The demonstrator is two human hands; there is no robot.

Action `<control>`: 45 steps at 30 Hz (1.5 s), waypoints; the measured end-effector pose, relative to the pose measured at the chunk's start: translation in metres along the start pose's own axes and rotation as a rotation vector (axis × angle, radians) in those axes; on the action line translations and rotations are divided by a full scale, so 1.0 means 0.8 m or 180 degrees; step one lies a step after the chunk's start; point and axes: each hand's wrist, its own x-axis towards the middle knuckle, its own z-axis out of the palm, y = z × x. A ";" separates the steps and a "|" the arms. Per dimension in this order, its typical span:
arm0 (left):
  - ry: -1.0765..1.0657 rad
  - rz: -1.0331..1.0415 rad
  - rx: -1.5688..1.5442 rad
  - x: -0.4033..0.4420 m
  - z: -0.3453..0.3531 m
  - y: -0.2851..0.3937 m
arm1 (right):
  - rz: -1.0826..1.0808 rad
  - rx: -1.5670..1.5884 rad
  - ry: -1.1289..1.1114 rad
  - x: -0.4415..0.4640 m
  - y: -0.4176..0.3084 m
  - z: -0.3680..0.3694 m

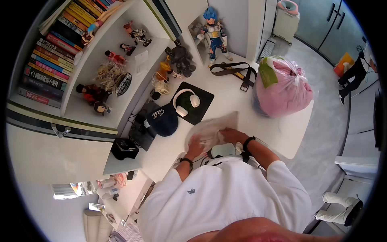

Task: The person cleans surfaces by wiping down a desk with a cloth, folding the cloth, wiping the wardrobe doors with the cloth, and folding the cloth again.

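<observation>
Nearest is a person's white T-shirt [227,193], its lower hem hidden by the lean of the body. Past it, the left hand [195,148] and right hand [228,135] both touch a translucent plastic bag [215,124] on the white desk [282,135]. The left hand's fingers point ahead; the right's curl inward; whether either grips, I cannot tell. Bare desk reaches right from the right hand to a rounded edge, with grey floor [328,101] beyond. A tied bag of pink stuff [284,90] limits space ahead-right. Left of the left hand, a dark cap [162,120] crowds in; headphones [182,111] lie ahead. A pale green object [223,150] below the right hand is partly covered, hard to identify. Far right, another person [356,72] is cut off by the dark rim.
</observation>
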 end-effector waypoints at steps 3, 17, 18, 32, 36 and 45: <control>0.0033 -0.0462 0.0446 -0.058 -0.022 -0.055 | -0.0954 -0.0027 0.0180 0.042 -0.015 0.044; -0.0086 -0.0955 0.0585 -0.017 -0.053 -0.019 | -0.0008 0.0990 -0.0693 0.088 -0.127 0.039; -0.0470 -0.0481 0.0271 -0.009 -0.028 -0.013 | -0.0141 0.0573 -0.0284 0.074 -0.097 0.060; 0.0171 0.0625 -0.1860 -0.001 -0.002 -0.002 | 0.0837 0.0199 0.0317 0.004 -0.118 0.050; 0.0024 -0.0577 -0.1883 -0.038 -0.062 -0.017 | 0.0356 -0.0802 -0.0301 0.063 -0.129 0.078; -0.0216 -0.1274 -0.1416 -0.017 -0.046 -0.011 | 0.0086 -0.0667 -0.0301 0.086 -0.113 0.092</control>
